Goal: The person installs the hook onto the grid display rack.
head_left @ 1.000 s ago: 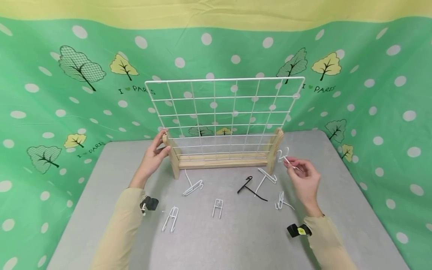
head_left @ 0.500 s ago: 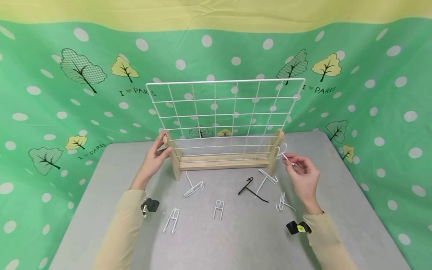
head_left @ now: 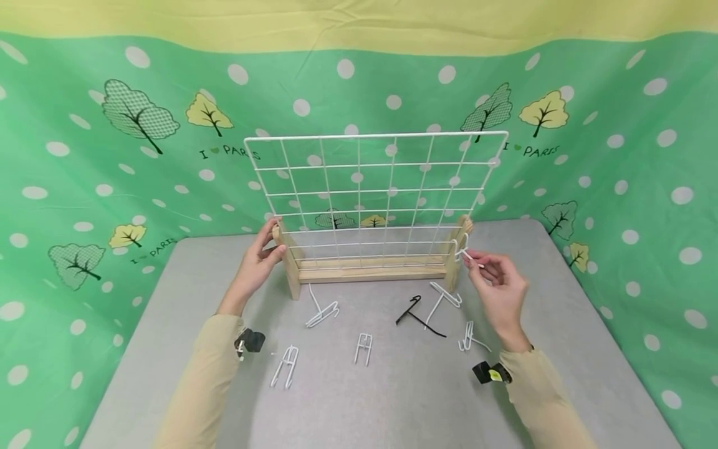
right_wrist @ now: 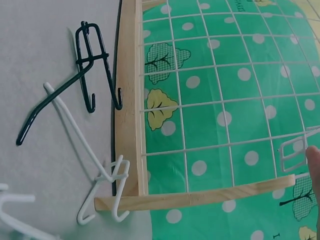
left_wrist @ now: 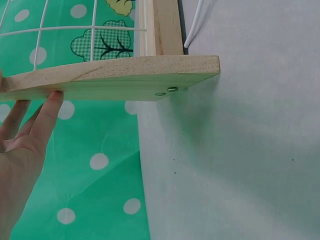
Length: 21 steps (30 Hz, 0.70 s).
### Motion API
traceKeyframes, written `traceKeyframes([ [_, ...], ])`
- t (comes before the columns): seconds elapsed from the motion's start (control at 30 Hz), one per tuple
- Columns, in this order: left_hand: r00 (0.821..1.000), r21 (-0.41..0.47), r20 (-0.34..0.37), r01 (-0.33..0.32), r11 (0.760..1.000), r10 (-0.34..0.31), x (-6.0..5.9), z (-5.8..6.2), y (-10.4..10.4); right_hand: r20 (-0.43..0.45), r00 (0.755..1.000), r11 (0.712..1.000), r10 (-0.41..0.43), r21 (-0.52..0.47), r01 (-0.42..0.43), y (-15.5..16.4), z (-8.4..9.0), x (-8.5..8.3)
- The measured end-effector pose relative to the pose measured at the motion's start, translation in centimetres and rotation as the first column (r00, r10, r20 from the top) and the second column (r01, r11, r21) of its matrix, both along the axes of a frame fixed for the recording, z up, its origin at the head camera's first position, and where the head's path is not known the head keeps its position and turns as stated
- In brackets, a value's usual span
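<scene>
A white wire grid panel (head_left: 359, 166) stands upright in a wooden stand (head_left: 370, 273). My left hand (head_left: 252, 268) grips the stand's left upright, thumb at the front edge. Its fingertips press the outer face of that wooden side (left_wrist: 125, 70) in the left wrist view. To the right of the stand, my right hand (head_left: 498, 287) pinches a white wire display hook (head_left: 460, 252) by its stem. The hook's curved prongs point at the grid and overlap the right upright in the head view. Part of the hook (right_wrist: 281, 155) shows near a fingertip in the right wrist view.
Several loose hooks lie on the grey table (head_left: 404, 399) before the stand. A black hook (head_left: 413, 310) and a white hook (head_left: 445, 294) lie near its right foot, another white hook (head_left: 321, 313) near its left. A green curtain (head_left: 168, 187) surrounds the table.
My right hand has moved slightly left with the hook, bringing its prongs from beside the right upright to in front of it. My left hand has kept its place on the stand.
</scene>
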<state>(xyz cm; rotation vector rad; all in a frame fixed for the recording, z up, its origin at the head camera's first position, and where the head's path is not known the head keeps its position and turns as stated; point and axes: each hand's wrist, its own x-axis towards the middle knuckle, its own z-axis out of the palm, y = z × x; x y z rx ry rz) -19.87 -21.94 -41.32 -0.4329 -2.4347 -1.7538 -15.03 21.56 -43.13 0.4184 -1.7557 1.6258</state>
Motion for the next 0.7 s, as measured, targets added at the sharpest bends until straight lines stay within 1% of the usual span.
traceKeyframes([
  [0.13, 1.000, 0.000, -0.012, 0.007, 1.000, -0.007, 0.0, -0.1, 0.0, -0.030, 1.000, 1.000, -0.006, -0.004, 0.006, -0.6, 0.2, 0.1],
  [0.27, 1.000, 0.006, -0.011, 0.013, 1.000, -0.013, 0.0, -0.1, 0.1, -0.049, 0.997, 0.997, -0.060, 0.053, 0.062, -0.8, 0.4, 0.1],
  [0.4, 1.000, 0.007, -0.004, 0.009, 1.000, -0.009, -0.1, -0.1, 0.1, -0.088, 0.991, 0.987, -0.101, 0.119, 0.111, -0.9, 0.6, -0.2],
  [0.53, 1.000, 0.008, -0.001, 0.010, 1.000, -0.010, -0.2, -0.1, 0.1, -0.154, 0.978, 0.969, -0.138, 0.182, 0.166, -1.1, 0.8, -0.5],
  [0.6, 1.000, 0.006, 0.001, 0.006, 1.000, -0.006, -0.2, -0.1, 0.1, -0.196, 0.967, 0.952, -0.163, 0.225, 0.206, -1.2, 0.9, -0.7],
  [0.7, 1.000, 0.003, 0.005, 0.002, 1.000, -0.002, -0.2, -0.2, 0.0, -0.246, 0.952, 0.932, -0.185, 0.263, 0.249, -1.5, 1.0, -0.9],
])
